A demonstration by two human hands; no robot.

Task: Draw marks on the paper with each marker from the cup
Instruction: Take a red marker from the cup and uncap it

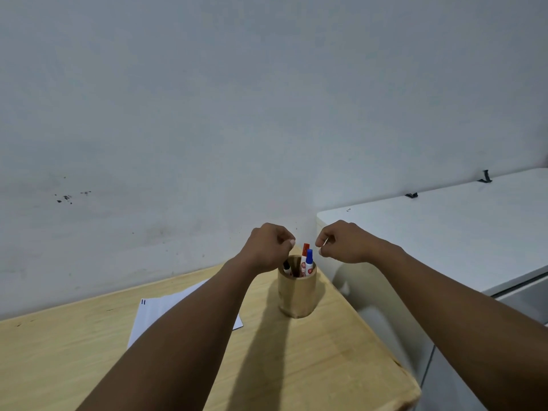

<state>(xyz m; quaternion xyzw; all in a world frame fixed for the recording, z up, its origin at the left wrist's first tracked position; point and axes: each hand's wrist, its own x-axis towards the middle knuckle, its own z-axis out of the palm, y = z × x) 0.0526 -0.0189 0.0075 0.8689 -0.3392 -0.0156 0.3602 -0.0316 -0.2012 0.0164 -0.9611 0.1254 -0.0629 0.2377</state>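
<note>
grey-white wall (207, 114) behind, scuffed with dark specks at left. pale wooden table (74, 351) below; paper (157, 312) lying flat on it, two short blue marks near its far corner, partly under the left forearm. left hand (268, 247) curled closed above wooden cup (296, 292), over black marker (286, 266); grip unclear. red marker (304, 256), blue marker (309, 261) upright inside. right hand (344, 243) loosely pinched, apparently empty. white cabinet (444, 232) at right.

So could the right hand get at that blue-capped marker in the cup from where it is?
Probably yes. The right hand hovers just above and right of the wooden cup, and the blue-capped marker stands up past the rim on that side. Nothing lies between them; the left hand is over the cup's other side.
</note>
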